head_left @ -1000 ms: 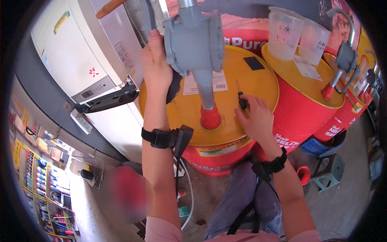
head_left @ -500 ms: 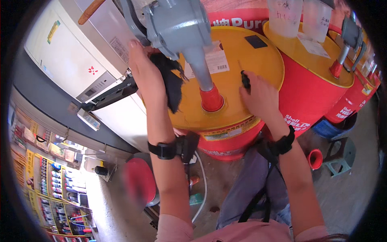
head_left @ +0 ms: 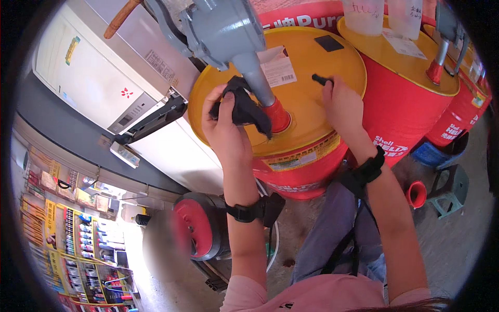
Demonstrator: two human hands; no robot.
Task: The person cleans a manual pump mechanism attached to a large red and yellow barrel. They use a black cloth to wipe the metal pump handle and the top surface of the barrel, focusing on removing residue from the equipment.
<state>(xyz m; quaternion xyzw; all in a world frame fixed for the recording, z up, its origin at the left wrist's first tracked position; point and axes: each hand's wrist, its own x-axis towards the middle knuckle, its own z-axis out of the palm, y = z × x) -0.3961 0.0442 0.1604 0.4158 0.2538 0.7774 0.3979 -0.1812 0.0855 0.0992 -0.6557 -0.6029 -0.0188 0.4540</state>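
My left hand is closed on a black cloth, bunched against the lower pipe of a grey hand pump. The cloth hangs down beside the red collar where the pipe enters the yellow lid of a red drum. My right hand is closed round a short black-handled tool above the right part of the lid. Its tip cannot be made out. A white label and a dark square patch are on the lid.
A second drum on the right carries two translucent jugs and another pump. White machines stand at the left. A green stool, a red funnel and a red-and-black machine are on the floor.
My left hand has come down and right from beside the pump body, bringing the black cloth to the pipe near its collar. My right hand has lifted slightly and moved right with the tool.
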